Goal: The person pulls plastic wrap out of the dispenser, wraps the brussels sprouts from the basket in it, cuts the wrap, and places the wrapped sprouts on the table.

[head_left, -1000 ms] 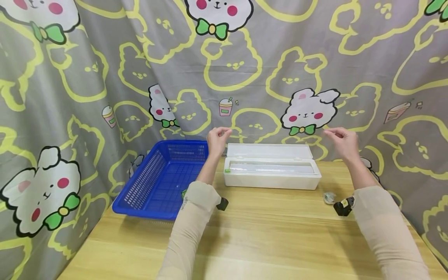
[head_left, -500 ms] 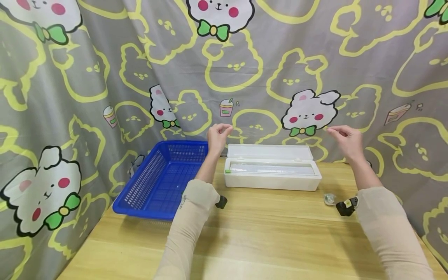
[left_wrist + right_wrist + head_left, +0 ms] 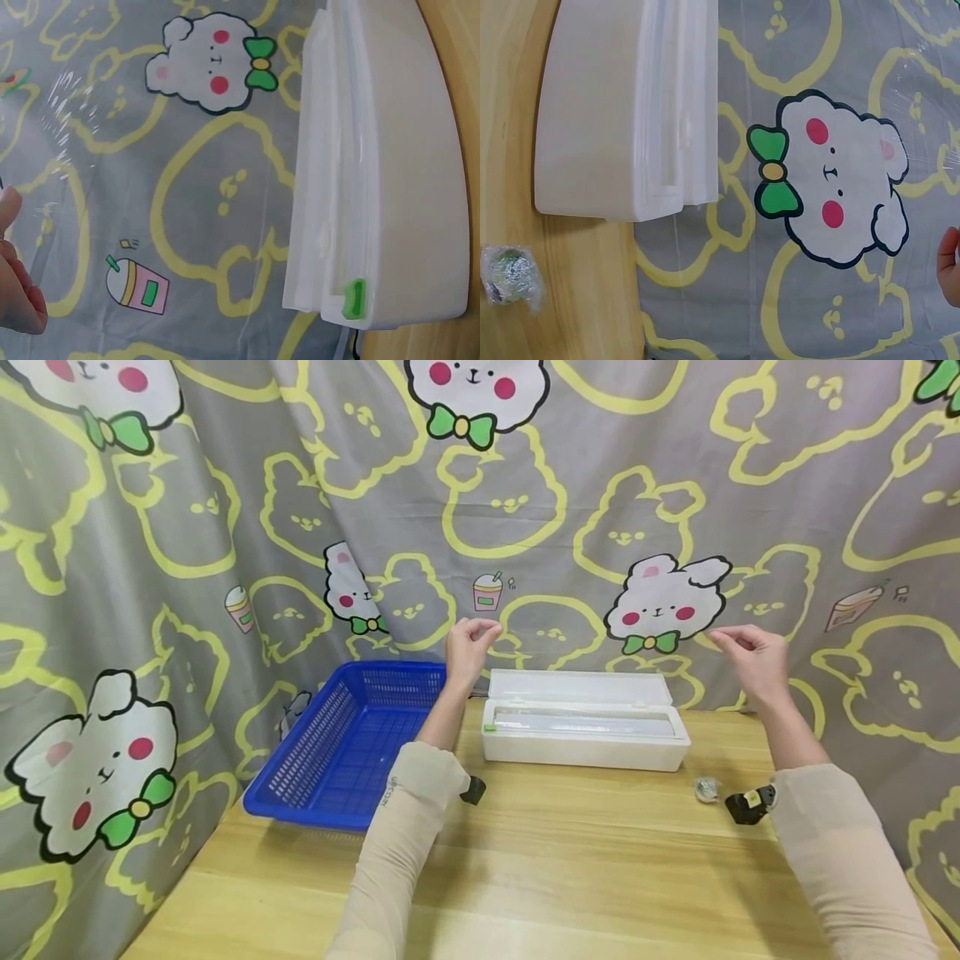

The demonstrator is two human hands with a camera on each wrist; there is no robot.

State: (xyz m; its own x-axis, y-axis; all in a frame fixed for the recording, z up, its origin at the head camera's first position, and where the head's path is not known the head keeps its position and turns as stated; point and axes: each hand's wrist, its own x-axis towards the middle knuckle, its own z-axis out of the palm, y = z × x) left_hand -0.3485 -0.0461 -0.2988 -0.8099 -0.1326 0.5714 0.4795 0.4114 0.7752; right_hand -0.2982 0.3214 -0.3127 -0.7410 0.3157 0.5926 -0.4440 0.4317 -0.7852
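Both hands are raised above the white cling film dispenser (image 3: pixel 585 747), whose lid (image 3: pixel 581 687) stands open at the back. My left hand (image 3: pixel 467 652) pinches with thumb and fingertips, above the dispenser's left end. Likewise, my right hand (image 3: pixel 759 664) pinches beyond its right end. Between them stretches clear cling film (image 3: pixel 66 112), nearly invisible except for glints and creases in the wrist views. Its outline cannot be made out. A green cutter slider (image 3: pixel 355 298) sits at the dispenser's left end, and a roll (image 3: pixel 585 724) lies inside.
A blue plastic basket (image 3: pixel 258 802) stands on the left of the wooden table (image 3: pixel 570 877), partly behind my left arm. Right of the dispenser lies a small film-wrapped greenish item (image 3: pixel 511 276). A patterned curtain (image 3: pixel 517 518) hangs close behind the table.
My right hand has drifted right, widening the gap between the hands. My left hand has risen slightly. Both keep their pinch.
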